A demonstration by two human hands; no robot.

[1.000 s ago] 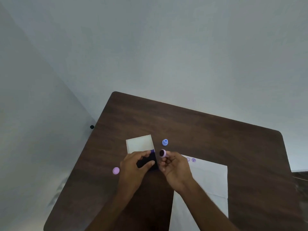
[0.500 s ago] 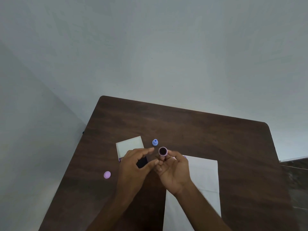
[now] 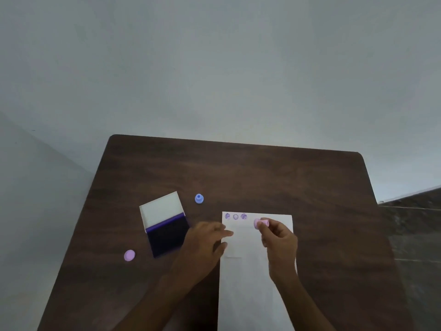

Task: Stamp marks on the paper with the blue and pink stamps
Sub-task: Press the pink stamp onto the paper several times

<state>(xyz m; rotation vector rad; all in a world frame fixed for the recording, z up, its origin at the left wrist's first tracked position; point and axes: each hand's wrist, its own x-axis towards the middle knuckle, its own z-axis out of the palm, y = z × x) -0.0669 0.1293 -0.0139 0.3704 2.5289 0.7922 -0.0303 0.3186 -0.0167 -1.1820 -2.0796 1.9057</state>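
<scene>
**Pink stamp over paper, blue stamp parked**

Right hand [image 3: 278,237] fingers pinch pink stamp [image 3: 260,223] above paper [image 3: 253,283], right of three marks [image 3: 235,216]. Left hand [image 3: 205,242] fingers spread loose, touching paper's left edge. Blue stamp [image 3: 199,198] upright on worktop [image 3: 262,177], near open ink pad [image 3: 167,230].

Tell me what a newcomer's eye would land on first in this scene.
First, the right hand holding the pink stamp over the top of the white paper, just right of a row of three purple marks. Next, the open ink pad lying left of the paper, with the blue stamp standing behind it on the dark table.
</scene>
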